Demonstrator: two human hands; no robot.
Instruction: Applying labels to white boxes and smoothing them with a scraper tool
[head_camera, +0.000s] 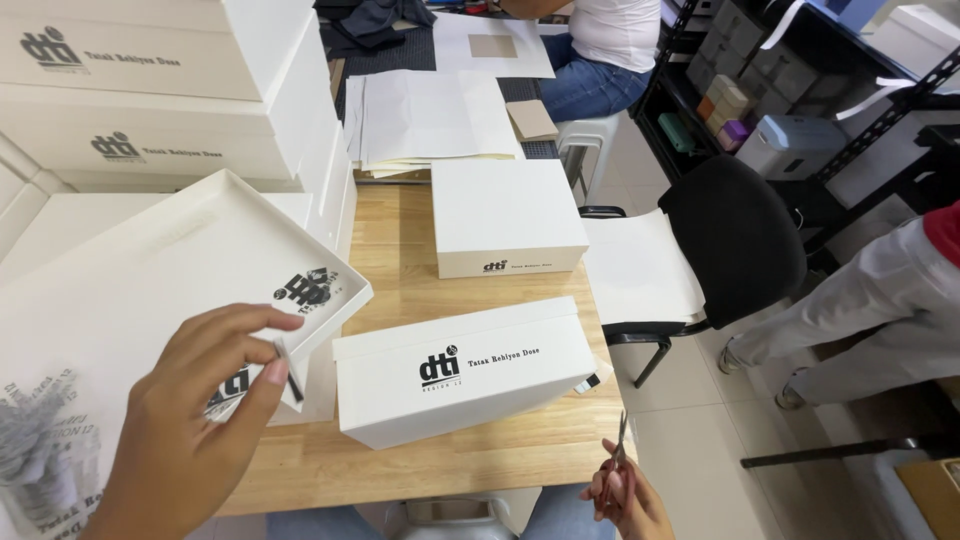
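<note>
The left hand (190, 420) pinches a small dark strip (290, 372), thumb and forefinger closed on it, right at the lower edge of a shallow white box lid (190, 270) that leans tilted over the table's left side. The right hand (628, 497) is low at the table's near corner, fingers wrapped round a pair of scissors (618, 452) with the blades pointing up and shut.

To my eye the strip is being handled at the lid's rim, and doing it neatly calls for a light pinch, the strip kept flat along the edge and the scissor tips kept away from the clean card.

The lid is smooth matte white card, crisp at the corners, with a black printed mark near its corner. Just beside it a closed white box (465, 372) lies on the wooden table (400, 260), long and rectangular, with a small tab sticking out at its right end. A second closed box (508, 218) sits further back, and behind it loose sheets of pale paper (430, 120). More white boxes (150, 90) are stacked at the left. A black chair (735, 235) stands to the right, and other people sit and stand beyond it.
</note>
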